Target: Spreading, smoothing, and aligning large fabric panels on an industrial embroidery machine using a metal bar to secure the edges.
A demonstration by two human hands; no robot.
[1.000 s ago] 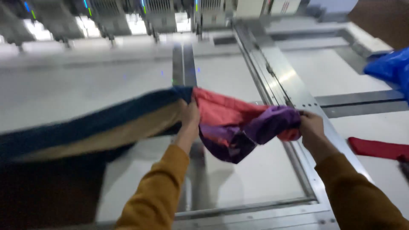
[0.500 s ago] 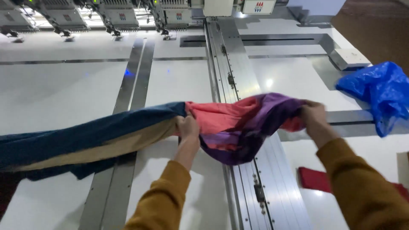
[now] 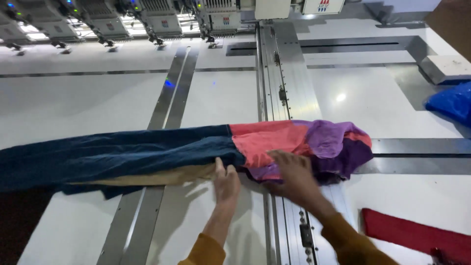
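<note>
Pressing flat with both hands – our left hand (image 3: pixel 226 182) open on the navy cloth (image 3: pixel 117 157), right hand (image 3: pixel 293 176) open on its red-purple end (image 3: pixel 304 142); cloth lies across the white table (image 3: pixel 373 98), approx. spread, wrinkles left.

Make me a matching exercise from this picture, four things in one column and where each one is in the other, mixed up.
Things:
1. left hand
2. right hand
3. blue plastic bag
4. red cloth

Places:
A. far right edge of the table
B. flat on the pink and purple end of the long fabric
C. lower right, on the white table
D. at the near edge of the fabric, where dark blue meets tan

Pairs: 1-D, 2-B, 3-A, 4-C
</note>
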